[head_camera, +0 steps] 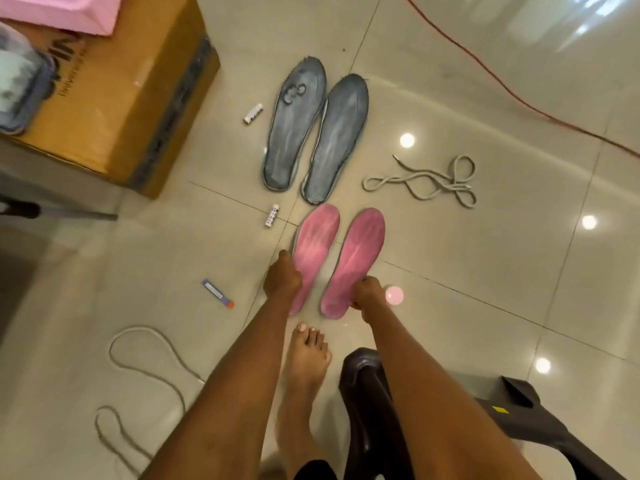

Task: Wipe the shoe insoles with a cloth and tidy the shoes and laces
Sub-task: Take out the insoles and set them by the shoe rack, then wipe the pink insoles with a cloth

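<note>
Pink insoles: two lie side by side on the tiled floor (485, 271), toes pointing away from the person; the left pink insole (317, 244) and the right pink insole (360, 258) sit just apart from each other.
Grey insoles: the grey pair (318, 133) lies farther out, the two touching along their inner edges, their heels just beyond the pink toes.
Left hand: the left hand (282, 278) rests on the outer edge of the left pink insole near its heel; fingers look curled over the rim, though the grip itself is hidden under the hand.
Right hand: the right hand (367, 294) pinches the heel edge of the right pink insole, fingers curled on it.
Laces: one grey lace (420, 181) lies bunched to the right of the grey pair; another lace (145, 372) trails loose over the floor at lower left.
Cloth: none can be picked out with certainty.
Shoes: not in view.
Step in hand: by my reading, lining up the pink pair, squaring the heels beside each other.
Next move: probably letting go of both heels without skewing them, then gathering the loose laces; the trailing one needs coiling from one end.
Other things: a cardboard box (114, 109), a bare foot (306, 362), a dark stool (367, 410), a red cable (485, 74) and small tubes (218, 293) scattered about.
</note>
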A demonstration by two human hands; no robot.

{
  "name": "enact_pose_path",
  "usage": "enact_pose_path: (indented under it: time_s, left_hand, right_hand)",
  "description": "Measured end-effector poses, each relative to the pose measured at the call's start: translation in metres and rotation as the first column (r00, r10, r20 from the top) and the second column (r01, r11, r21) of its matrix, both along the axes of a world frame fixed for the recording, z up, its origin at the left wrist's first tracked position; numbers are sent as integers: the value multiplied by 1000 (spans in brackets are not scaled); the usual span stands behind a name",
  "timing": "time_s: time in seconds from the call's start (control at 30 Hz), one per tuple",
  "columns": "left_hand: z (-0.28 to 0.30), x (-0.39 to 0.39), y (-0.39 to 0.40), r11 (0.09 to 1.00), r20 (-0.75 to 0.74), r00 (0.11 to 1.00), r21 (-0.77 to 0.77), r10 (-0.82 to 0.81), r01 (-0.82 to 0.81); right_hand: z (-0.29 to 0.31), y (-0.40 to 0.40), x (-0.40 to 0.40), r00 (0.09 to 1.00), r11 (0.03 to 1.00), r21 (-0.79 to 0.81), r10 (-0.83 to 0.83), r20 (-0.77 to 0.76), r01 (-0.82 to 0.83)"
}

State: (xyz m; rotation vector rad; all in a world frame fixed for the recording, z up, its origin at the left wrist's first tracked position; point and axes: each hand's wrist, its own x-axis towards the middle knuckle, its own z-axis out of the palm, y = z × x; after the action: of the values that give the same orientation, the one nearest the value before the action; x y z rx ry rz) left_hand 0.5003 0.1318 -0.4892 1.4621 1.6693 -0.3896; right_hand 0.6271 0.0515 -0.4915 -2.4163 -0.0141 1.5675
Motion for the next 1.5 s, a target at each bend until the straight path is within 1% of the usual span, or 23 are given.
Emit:
enact_pose_path:
  time_s: [0.13,0.27,0.33,0.43,0.5,0.57,0.63,0.7,0.77,0.83,0.9,0.97,1.07,1.13,1.17,1.2,1.27,1.33,1.37,1.4,1.43,1.47,1.5]
  left_hand:
    - [5,-9,-2,999,-22,1000,-33,-9,9]
    - [30,-16,2,997,-14,999,-52,50,-51]
    - [53,-23,8,994,9,996,-65,90,-90]
    - [96,-37,19,991,42,993,-71,113,-110]
    - [129,-51,26,984,60,984,-67,166,-162]
    - [165,-68,31,970,71,969,-67,237,-232]
    - [195,-86,33,954,74,951,-52,300,-297]
    - [223,-105,39,925,99,920,-18,379,-379]
    - [247,-121,51,870,123,864,14,488,-493]
    - [264,-138,70,793,133,789,35,599,-608]
    - [267,-152,97,733,174,733,76,657,-676]
    - [263,-162,129,700,236,702,107,672,-706]
    - [240,-171,173,710,368,692,109,621,-696]
    - [227,-177,202,698,423,672,119,608,-706]
    - [216,-180,217,668,443,648,136,619,-732]
    - [209,-183,231,634,451,631,168,631,-755]
    - [199,-192,255,576,445,617,243,649,-781]
    - [184,-200,275,546,438,633,322,638,-774]
    - [178,-204,282,536,417,650,368,635,-760]
    - [172,-210,287,532,365,676,423,641,-733]
    - [168,-215,291,535,295,700,477,650,-698]
    - [164,-221,294,543,224,725,530,652,-652]
    - [159,-227,297,556,160,746,570,647,-605]
  right_hand:
    - [2,-1,-13,993,999,-35,-3,120,7]
    - [40,0,-26,970,995,-3,-96,225,99]
    - [62,5,-36,970,996,46,-86,225,77]
    - [100,21,-57,989,994,102,11,147,-26]
    - [133,38,-75,990,980,166,92,106,-108]
    - [168,58,-94,977,952,222,200,76,-212]
    - [199,77,-113,964,931,256,266,14,-260]
    - [221,98,-133,936,891,303,353,4,-338]
    - [234,121,-151,886,830,336,462,31,-445]
    - [243,147,-169,819,745,371,568,82,-554]
    - [254,177,-188,769,667,415,623,142,-618]
    - [254,207,-202,719,582,454,657,227,-675]
    - [245,255,-223,631,449,470,682,369,-760]
    - [238,288,-236,602,406,465,671,433,-787]
    - [229,307,-243,586,389,453,657,474,-802]
    - [223,324,-249,559,368,429,644,523,-825]
    - [211,359,-261,473,306,364,640,606,-880]
    - [196,392,-272,391,255,297,641,661,-920]
    - [187,406,-275,351,241,254,645,679,-937]
    - [179,418,-276,302,230,198,652,696,-953]
    - [174,427,-275,238,211,128,661,711,-969]
    - [170,435,-274,151,172,45,672,725,-984]
    - [167,442,-274,44,111,-43,673,739,-993]
